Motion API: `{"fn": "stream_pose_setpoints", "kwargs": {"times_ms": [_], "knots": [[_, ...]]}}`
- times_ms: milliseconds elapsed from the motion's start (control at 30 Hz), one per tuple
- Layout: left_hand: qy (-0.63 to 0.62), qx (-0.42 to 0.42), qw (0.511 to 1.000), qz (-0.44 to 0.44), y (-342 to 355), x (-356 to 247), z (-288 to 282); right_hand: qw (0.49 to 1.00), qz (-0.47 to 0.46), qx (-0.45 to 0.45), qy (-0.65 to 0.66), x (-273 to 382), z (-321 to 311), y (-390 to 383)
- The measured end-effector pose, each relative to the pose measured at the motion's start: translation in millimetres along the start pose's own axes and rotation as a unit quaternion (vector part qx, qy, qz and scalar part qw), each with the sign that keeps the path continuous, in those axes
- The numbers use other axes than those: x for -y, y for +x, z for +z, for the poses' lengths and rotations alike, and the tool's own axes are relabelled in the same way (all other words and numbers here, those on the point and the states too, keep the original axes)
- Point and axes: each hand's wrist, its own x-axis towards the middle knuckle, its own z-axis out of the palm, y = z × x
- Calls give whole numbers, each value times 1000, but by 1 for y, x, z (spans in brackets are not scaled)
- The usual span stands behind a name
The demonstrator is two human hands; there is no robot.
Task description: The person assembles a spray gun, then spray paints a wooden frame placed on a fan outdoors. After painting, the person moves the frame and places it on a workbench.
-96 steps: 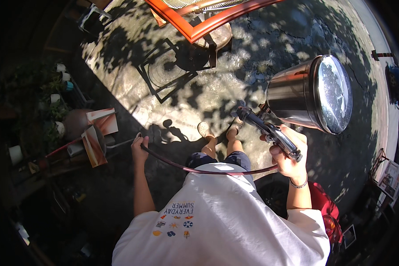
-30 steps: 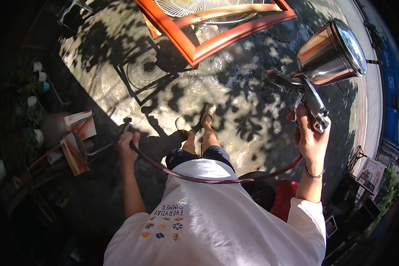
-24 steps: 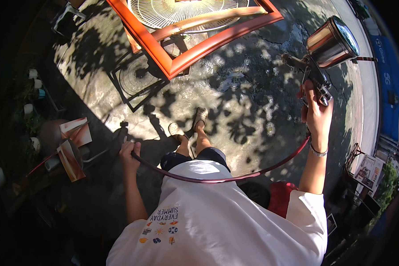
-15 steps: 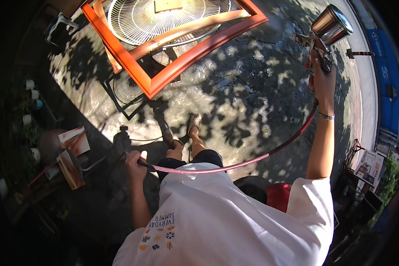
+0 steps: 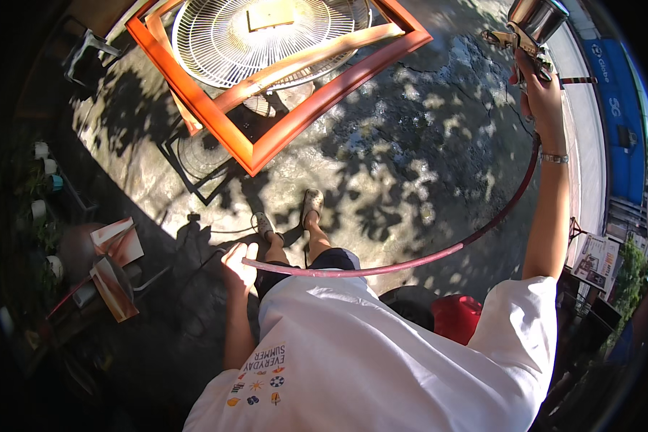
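Observation:
My right hand [image 5: 540,93] grips a spray gun [image 5: 524,45] with a shiny metal cup [image 5: 538,20] on top, held out at the upper right. From the gun's handle a red hose [image 5: 482,232] sags across in front of my white shirt. Closed round the hose's other end is my left hand [image 5: 239,265], low and left of centre. A reddish-orange wooden frame [image 5: 324,101] rests at the top, over a round wire fan grille [image 5: 216,43]. Between the frame and the grille lies a curved wooden piece [image 5: 309,61]. The gun is apart from the frame.
Paint-smeared boards [image 5: 115,277] lie at the left by a row of potted plants [image 5: 43,180]. A small grey stool [image 5: 86,54] stands at the upper left. Something red [image 5: 457,317] sits beside me at the right. Leaf shadows dapple the concrete floor [image 5: 389,173].
My right hand has moved outward and up with the spray gun, drawing the hose along. My left hand has shifted slightly right. The frame appears a little lower in view.

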Motion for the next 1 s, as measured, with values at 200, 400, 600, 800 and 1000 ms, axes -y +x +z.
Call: {"fn": "stream_pose_setpoints", "kwargs": {"times_ms": [200,400,600,800,1000], "knots": [[-11,-31,997,65,-1,63,-37,995,50,83,3,78,29,-99],[0,1,997,80,7,88,-90,989,59,111,72,130,50,-193],[-5,16,996,85,2,110,-126,970,43,206,120,172,59,-259],[-21,12,996,85,1,110,-136,940,19,295,173,194,64,-281],[11,31,993,110,2,113,-127,968,87,214,94,175,68,-234]]}}
